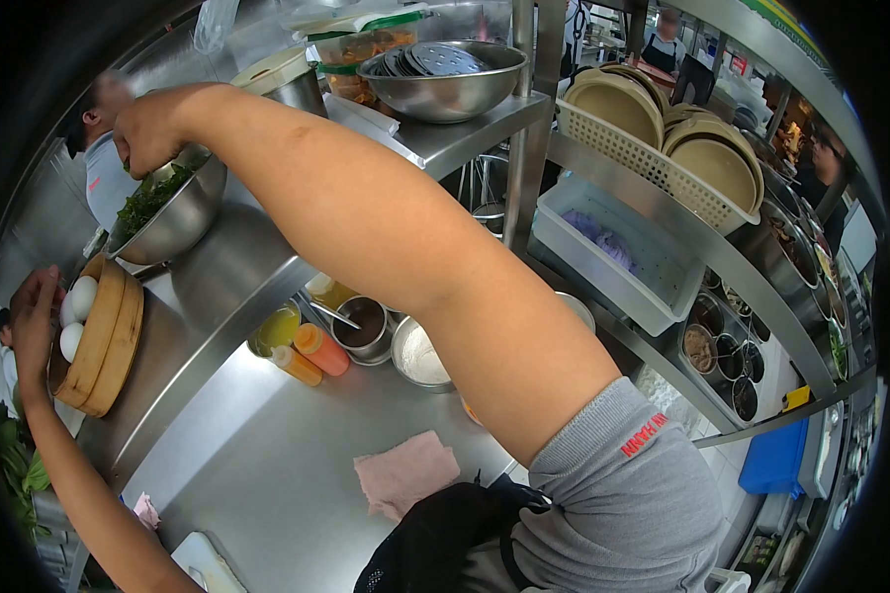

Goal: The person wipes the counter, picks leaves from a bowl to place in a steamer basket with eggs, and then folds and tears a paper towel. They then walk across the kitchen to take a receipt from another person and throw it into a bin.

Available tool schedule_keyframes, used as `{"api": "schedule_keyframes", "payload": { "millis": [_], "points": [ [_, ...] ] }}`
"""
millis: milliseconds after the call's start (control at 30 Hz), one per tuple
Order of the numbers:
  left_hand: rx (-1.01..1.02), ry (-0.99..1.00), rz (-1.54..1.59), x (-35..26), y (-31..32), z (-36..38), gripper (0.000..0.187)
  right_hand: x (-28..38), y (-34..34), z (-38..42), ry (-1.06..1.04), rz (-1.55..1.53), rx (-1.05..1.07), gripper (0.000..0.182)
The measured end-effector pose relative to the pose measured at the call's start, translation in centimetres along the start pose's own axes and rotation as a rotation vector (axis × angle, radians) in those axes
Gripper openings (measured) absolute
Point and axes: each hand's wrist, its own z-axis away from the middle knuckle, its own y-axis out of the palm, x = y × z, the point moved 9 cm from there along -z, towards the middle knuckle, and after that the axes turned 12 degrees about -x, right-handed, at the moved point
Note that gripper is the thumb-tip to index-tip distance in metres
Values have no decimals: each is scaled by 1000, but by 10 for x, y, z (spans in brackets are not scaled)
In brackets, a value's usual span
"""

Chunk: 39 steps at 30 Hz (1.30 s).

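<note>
My right hand [155, 127] reaches across to the raised steel shelf. Its fingers are curled down at the rim of a steel bowl [190, 212] of chopped greens [150, 206]; what they pinch is hidden. At the far left my left hand [35, 311] is beside a round bamboo steamer [111, 346], fingers bent and close together near its rim. I cannot make out what they hold. Several white eggs [72, 341] lie inside the steamer.
Below the shelf stand squeeze bottles [321, 349], a pot of dark sauce [363, 331] and a tub of white powder [420, 356]. A pink cloth [405, 472] lies on the steel counter [297, 484]. Stacked bowls [618, 109] fill a rack at right. A co-worker [109, 173] stands behind the shelf.
</note>
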Motion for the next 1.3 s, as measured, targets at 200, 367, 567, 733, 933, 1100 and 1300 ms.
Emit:
{"api": "schedule_keyframes", "payload": {
  "millis": [200,367,567,733,933,1100,1300],
  "points": [
    [-27,7,-21,-7,-1,4,35,2,-3,3,13,-5,-12,38],
    [-21,5,-2,-6,0,4,36,2,-4,4,14,-1,-8,38],
    [-34,23,12,-3,-1,1,36,1,-3,2,15,0,-18,37],
    [-17,-38,46,0,0,2,34,0,-1,2,19,-6,1,35],
    [-16,-32,14,-2,-1,3,36,-1,2,1,16,7,24,37],
    [-49,-14,-60,-7,-3,5,38,-2,5,1,19,10,58,38],
    [-58,-33,-43,-4,-4,6,38,-2,5,2,25,-27,57,38]
  ]
}}
